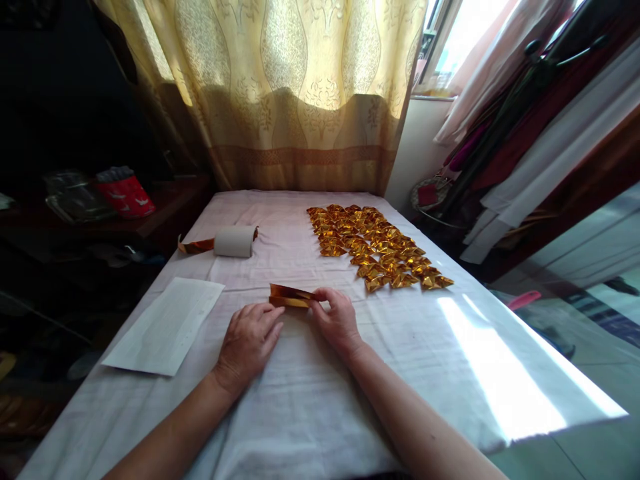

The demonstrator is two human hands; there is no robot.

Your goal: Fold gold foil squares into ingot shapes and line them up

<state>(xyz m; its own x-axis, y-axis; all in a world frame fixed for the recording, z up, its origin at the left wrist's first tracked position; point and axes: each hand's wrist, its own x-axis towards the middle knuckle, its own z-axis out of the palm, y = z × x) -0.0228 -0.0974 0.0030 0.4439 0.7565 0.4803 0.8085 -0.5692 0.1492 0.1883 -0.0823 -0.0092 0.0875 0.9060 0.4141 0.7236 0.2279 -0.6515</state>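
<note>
Two bare forearms reach forward over a white cloth-covered table (310,400). The left hand (249,341) lies palm down, fingers loosely spread and flat, fingertips just beside a folded gold foil strip (290,296). The right hand (338,320) pinches the strip's right end between thumb and fingers. Rows of folded gold pieces (376,247) lie beyond.

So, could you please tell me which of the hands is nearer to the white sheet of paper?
Left. The left hand rests just right of the white sheet; the right hand is farther right, pinching the gold foil strip.
</note>
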